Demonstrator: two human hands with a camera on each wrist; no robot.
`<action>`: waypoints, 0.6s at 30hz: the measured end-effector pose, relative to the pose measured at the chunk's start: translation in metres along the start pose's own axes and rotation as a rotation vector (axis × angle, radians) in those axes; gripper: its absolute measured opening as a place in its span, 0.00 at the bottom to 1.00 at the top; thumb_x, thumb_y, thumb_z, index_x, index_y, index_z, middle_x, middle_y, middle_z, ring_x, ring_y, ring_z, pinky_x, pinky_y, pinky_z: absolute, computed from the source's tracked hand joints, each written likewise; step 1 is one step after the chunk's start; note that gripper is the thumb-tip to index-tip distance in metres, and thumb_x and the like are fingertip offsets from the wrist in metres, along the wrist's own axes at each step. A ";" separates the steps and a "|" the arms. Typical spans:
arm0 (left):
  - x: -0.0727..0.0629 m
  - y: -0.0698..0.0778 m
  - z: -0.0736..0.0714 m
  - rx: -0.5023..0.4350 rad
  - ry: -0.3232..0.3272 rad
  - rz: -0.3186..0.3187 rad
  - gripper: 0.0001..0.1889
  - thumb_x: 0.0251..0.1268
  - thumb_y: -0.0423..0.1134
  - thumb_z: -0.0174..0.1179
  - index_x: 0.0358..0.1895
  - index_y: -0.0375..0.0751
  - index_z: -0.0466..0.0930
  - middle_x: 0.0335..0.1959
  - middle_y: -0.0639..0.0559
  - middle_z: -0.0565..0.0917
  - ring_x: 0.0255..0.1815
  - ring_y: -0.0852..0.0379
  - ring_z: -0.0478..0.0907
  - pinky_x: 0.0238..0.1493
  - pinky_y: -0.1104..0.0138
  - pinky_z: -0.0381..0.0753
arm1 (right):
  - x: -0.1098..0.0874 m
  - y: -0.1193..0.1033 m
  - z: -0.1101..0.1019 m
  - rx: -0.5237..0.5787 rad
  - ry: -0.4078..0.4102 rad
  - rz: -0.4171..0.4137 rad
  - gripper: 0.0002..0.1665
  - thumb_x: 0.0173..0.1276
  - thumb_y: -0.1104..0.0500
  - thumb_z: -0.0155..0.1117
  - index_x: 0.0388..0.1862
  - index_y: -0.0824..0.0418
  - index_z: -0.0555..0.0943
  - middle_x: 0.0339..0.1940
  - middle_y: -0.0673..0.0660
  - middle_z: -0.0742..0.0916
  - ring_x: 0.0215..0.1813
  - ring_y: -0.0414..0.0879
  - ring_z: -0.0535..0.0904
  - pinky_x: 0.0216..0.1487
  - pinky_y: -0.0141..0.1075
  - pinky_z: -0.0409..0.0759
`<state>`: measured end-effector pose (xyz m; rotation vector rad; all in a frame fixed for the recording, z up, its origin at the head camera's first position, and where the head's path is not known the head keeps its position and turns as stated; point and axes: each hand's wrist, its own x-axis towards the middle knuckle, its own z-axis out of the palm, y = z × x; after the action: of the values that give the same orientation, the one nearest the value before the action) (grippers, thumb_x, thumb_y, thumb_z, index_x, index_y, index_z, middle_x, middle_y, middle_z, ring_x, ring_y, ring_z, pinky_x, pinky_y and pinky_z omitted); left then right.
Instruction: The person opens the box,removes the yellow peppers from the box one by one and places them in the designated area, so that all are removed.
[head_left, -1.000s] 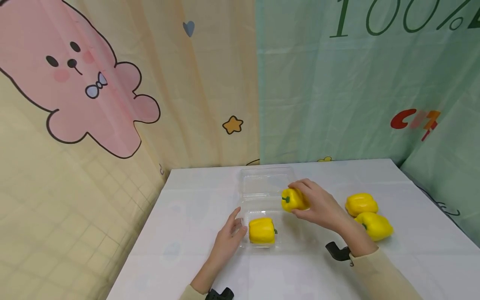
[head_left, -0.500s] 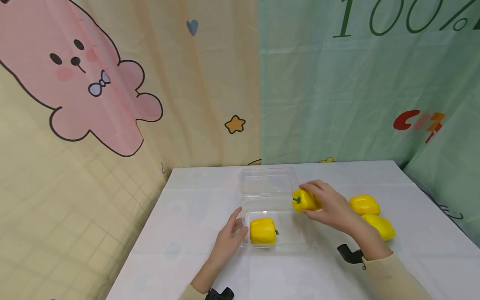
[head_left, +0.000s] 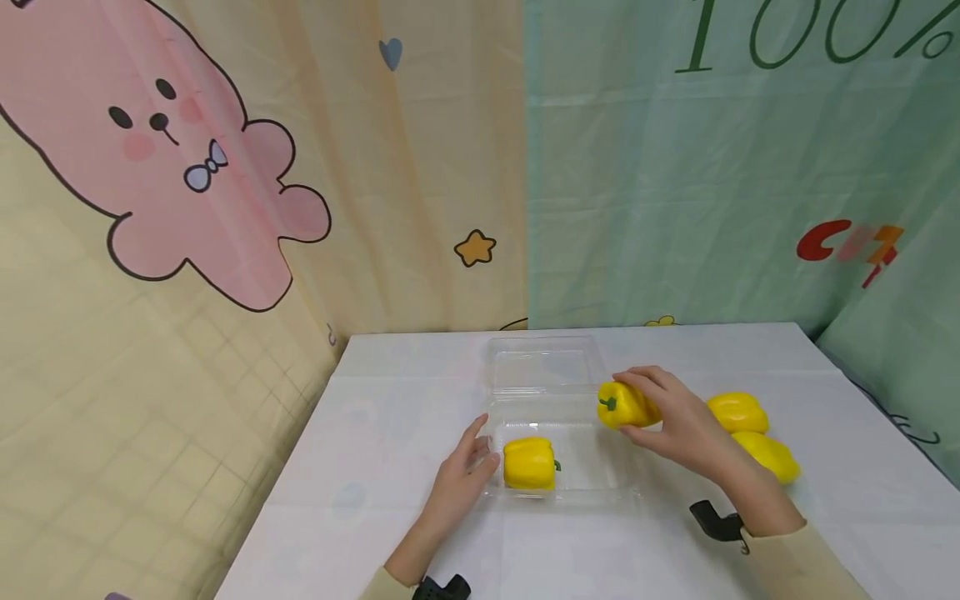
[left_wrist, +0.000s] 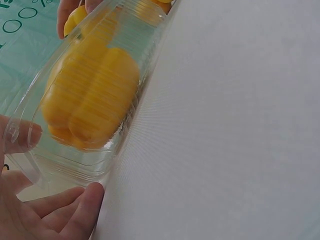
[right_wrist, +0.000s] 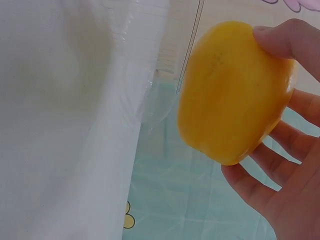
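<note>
My right hand (head_left: 675, 417) grips a yellow bell pepper (head_left: 625, 406), its green stem facing left, above the right part of a clear plastic clamshell container (head_left: 592, 479). In the right wrist view, thumb and fingers wrap the pepper (right_wrist: 235, 95) from one side. The container lies open, its lid (head_left: 543, 367) folded back. Inside its left half sits another yellow bell pepper (head_left: 529, 463), lying on its side. My left hand (head_left: 456, 483) holds the container's left end. In the left wrist view, its thumb lies over the rim and its fingers (left_wrist: 85, 210) rest low at the end wall.
Two more yellow bell peppers, a farther one (head_left: 738, 412) and a nearer one (head_left: 768, 456), lie on the white table (head_left: 360, 517) to the right, partly behind my right forearm. A printed cloth curtain (head_left: 420, 167) stands behind the table.
My right hand has moved to the right with its bell pepper, from over the container's middle to its right side. My left hand keeps its place at the container's left end.
</note>
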<state>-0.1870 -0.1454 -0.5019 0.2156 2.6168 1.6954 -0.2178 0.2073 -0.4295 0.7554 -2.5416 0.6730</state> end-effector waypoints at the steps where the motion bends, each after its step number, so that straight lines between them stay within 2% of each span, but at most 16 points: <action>1: 0.000 0.000 0.000 -0.002 -0.001 0.001 0.31 0.75 0.49 0.56 0.78 0.64 0.59 0.66 0.42 0.76 0.68 0.40 0.72 0.62 0.41 0.73 | -0.001 0.001 0.001 -0.002 0.005 -0.003 0.42 0.52 0.56 0.83 0.67 0.52 0.76 0.61 0.48 0.77 0.58 0.45 0.75 0.54 0.45 0.83; 12: 0.001 0.001 0.001 0.010 -0.005 0.022 0.32 0.75 0.48 0.57 0.78 0.61 0.59 0.66 0.42 0.76 0.68 0.40 0.72 0.62 0.42 0.74 | -0.008 0.006 -0.003 -0.025 0.033 0.003 0.48 0.48 0.63 0.84 0.69 0.54 0.75 0.62 0.52 0.76 0.59 0.49 0.76 0.54 0.49 0.83; 18: 0.001 0.002 0.001 0.012 -0.007 0.025 0.32 0.76 0.48 0.56 0.79 0.60 0.58 0.67 0.42 0.76 0.68 0.41 0.73 0.61 0.42 0.74 | -0.012 0.011 -0.006 -0.035 0.028 0.024 0.48 0.48 0.62 0.84 0.70 0.55 0.73 0.62 0.52 0.77 0.60 0.50 0.75 0.55 0.51 0.82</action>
<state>-0.1876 -0.1440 -0.5002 0.2552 2.6306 1.6834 -0.2135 0.2233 -0.4345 0.7005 -2.5336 0.6412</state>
